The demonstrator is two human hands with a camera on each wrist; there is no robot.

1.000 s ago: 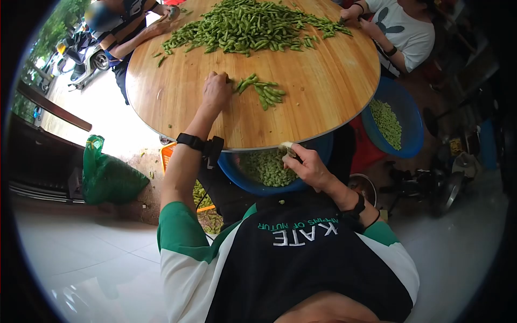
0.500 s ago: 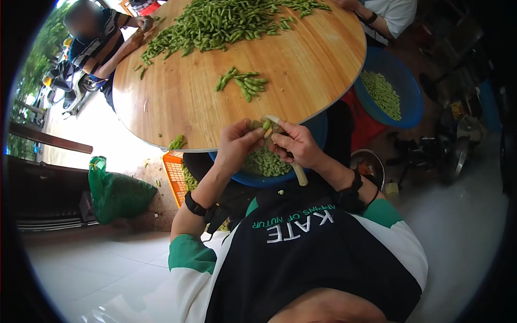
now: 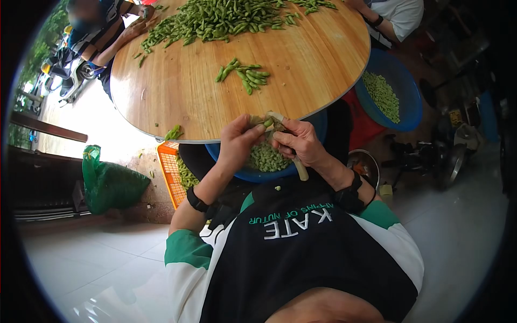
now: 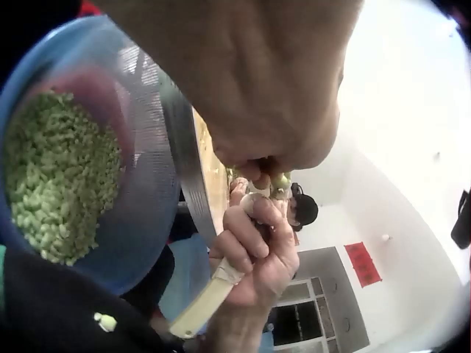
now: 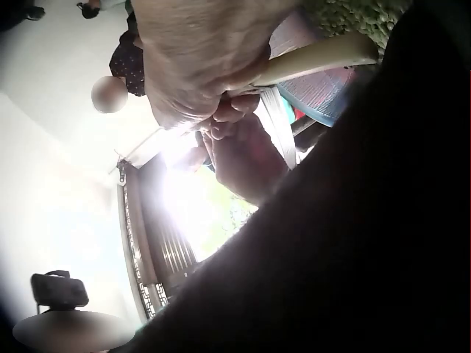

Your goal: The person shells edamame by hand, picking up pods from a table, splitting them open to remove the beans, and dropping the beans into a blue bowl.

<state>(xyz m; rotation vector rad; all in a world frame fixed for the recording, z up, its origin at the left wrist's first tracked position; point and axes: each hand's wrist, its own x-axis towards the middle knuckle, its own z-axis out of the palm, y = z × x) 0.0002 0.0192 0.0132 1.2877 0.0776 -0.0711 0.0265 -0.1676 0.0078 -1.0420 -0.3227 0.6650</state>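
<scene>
Over a blue basin (image 3: pixel 250 176) of shelled green beans (image 3: pixel 268 157), my two hands meet at the fingertips. My left hand (image 3: pixel 239 141) pinches a green soybean pod (image 3: pixel 268 123) between thumb and fingers. Curled fingers of my right hand (image 3: pixel 303 142) grip a tool by its cream-coloured handle (image 4: pixel 202 301), which sticks out below the palm; its working end is hidden. A whitish wrap (image 3: pixel 276 116) covers a right fingertip, right at the pod. Ahead on the round wooden table (image 3: pixel 301 64) lies a small group of pods (image 3: pixel 247 75).
A large heap of pods (image 3: pixel 221 21) covers the table's far side, where two other people sit. Another blue basin of beans (image 3: pixel 382 97) stands at the right. On the left are an orange crate (image 3: pixel 169 175) with pods and a green bag (image 3: pixel 116 185).
My left hand has come back from the pods on the table to meet the right hand over the basin, now with a pod. Since half a second ago the hands have barely moved.
</scene>
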